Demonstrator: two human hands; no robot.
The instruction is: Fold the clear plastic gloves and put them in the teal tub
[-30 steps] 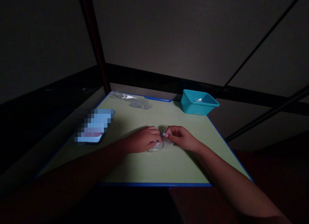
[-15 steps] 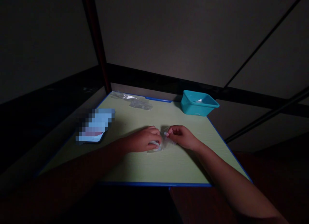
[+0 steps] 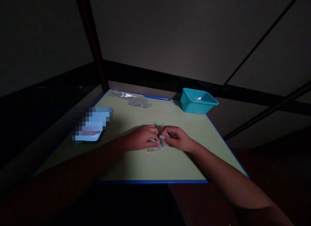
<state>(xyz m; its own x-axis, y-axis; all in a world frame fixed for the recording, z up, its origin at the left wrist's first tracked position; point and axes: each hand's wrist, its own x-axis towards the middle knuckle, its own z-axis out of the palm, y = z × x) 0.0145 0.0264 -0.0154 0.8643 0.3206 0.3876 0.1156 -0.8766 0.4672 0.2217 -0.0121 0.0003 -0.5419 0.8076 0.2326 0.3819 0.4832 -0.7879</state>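
Over the middle of the pale green table [image 3: 145,167], my left hand [image 3: 143,137] is closed on a clear plastic bag [image 3: 153,149], part of which sticks out under the thumb. Just to its right, my right hand [image 3: 177,138] pinches a small whitish piece [image 3: 162,137] between thumb and fingertips. Some clear film shows beside those fingertips; whether it belongs to the same bag, I cannot tell. The two hands nearly touch, and the fingers hide most of what lies between them.
Toward the back left lie flat clear plastic bags [image 3: 139,102]. A turquoise basket [image 3: 196,106] with something whitish inside stands at the back right corner. On the left is a phone [image 3: 93,130] with a lit, blurred screen. Walls border the table's back and left.
My right hand has moved left, bringing its pinched whitish piece close against my left hand. The whole view has shifted slightly.
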